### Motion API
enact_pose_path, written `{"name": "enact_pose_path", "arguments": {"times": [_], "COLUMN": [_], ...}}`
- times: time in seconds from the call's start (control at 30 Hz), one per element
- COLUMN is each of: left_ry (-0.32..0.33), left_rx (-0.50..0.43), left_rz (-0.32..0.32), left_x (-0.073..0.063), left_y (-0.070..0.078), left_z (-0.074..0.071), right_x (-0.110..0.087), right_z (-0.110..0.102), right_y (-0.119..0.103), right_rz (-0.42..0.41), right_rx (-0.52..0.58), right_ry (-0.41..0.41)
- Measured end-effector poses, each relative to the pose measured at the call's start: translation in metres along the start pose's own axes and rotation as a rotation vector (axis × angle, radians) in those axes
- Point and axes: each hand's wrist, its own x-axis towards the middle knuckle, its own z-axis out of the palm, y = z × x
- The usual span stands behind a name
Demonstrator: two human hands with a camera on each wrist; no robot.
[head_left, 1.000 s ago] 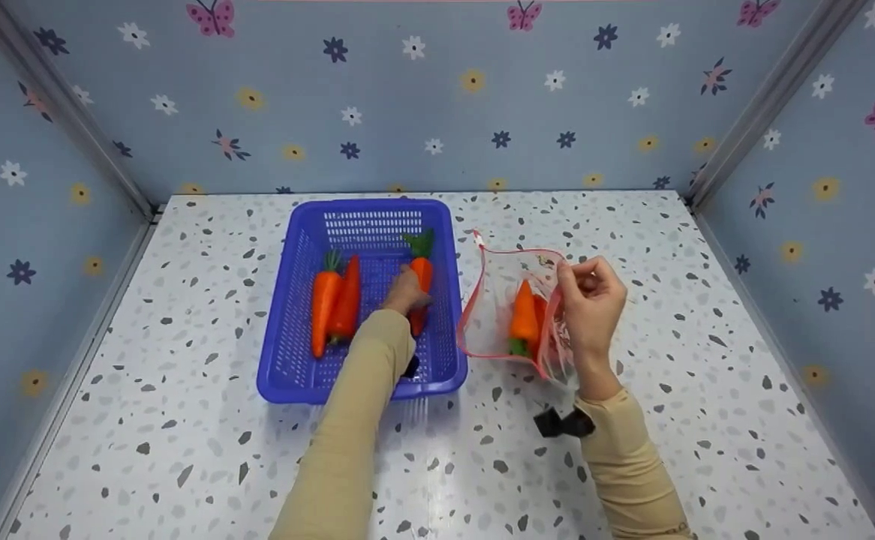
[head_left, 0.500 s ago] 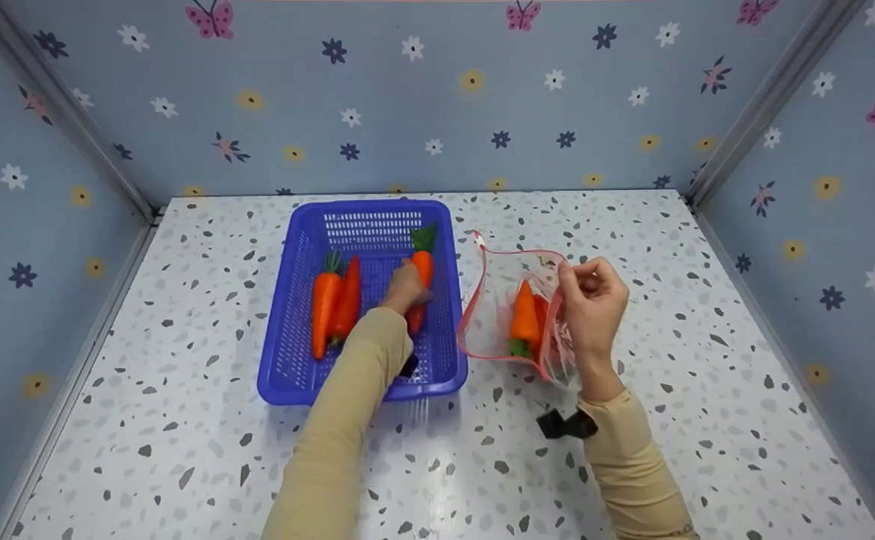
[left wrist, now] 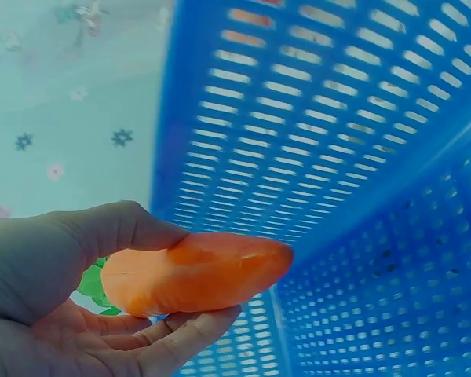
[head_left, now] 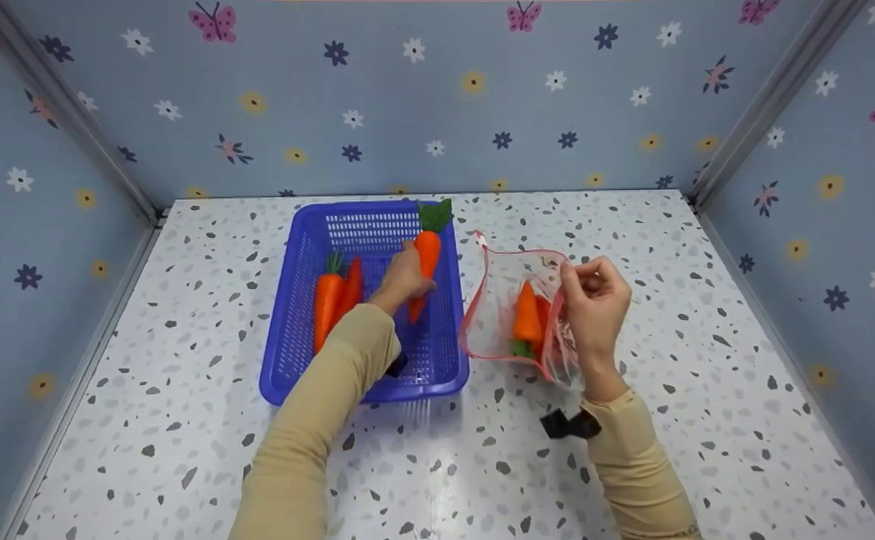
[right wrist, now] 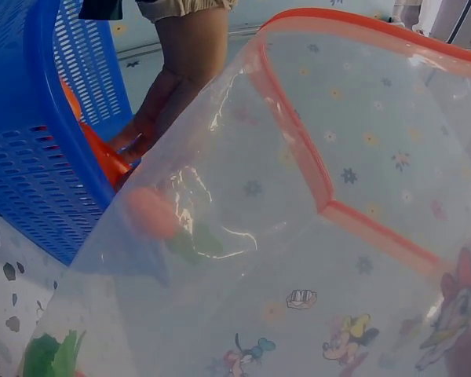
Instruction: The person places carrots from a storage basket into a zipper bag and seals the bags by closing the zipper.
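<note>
My left hand grips an orange carrot with a green leafy top, over the right side of the blue basket. In the left wrist view the thumb lies along one side of the carrot and the fingers along the other, its tip pointing into the basket. My right hand pinches the red-edged rim of a clear zip bag, whose mouth gapes toward the basket. Inside the bag lies a carrot with another orange one partly behind it. Cartoon figures show on the bag in the right wrist view.
A carrot with a green top and a redder, slimmer vegetable lie in the basket's left half. The speckled white table runs back to a blue flowered wall, with similar panels at both sides.
My left hand has raised the carrot from the basket floor, its leafy top now overlapping the back rim. The right hand keeps its hold on the bag.
</note>
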Motion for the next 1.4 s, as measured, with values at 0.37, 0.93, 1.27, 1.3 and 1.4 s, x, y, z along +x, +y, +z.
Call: {"name": "enact_pose_path", "arguments": {"times": [0.37,0.93,1.27,1.3,1.4], "left_ry": [0.025,0.062,0.023,0.02,0.002], "left_rx": [-0.041,-0.105,-0.015,-0.004,0.023], "left_rz": [0.167,0.301,0.404,0.419,0.459], "left_x": [-0.048,-0.112,-0.146,-0.149,-0.156], "left_y": [0.022,0.048,0.06,0.061,0.063], "left_z": [-0.033,-0.05,-0.044,-0.043,-0.042], "right_x": [-0.001,0.0,0.0,0.001,0.003], "right_z": [0.003,0.004,0.002,0.001,0.0], "right_y": [-0.009,-0.009,-0.005,-0.003,0.005], "right_rz": [-0.028,-0.021,-0.021,-0.022,-0.02], "right_rx": [-0.03,-0.049,-0.042,-0.043,-0.034], "right_ry": [0.003,0.004,-0.005,-0.004,0.002]}}
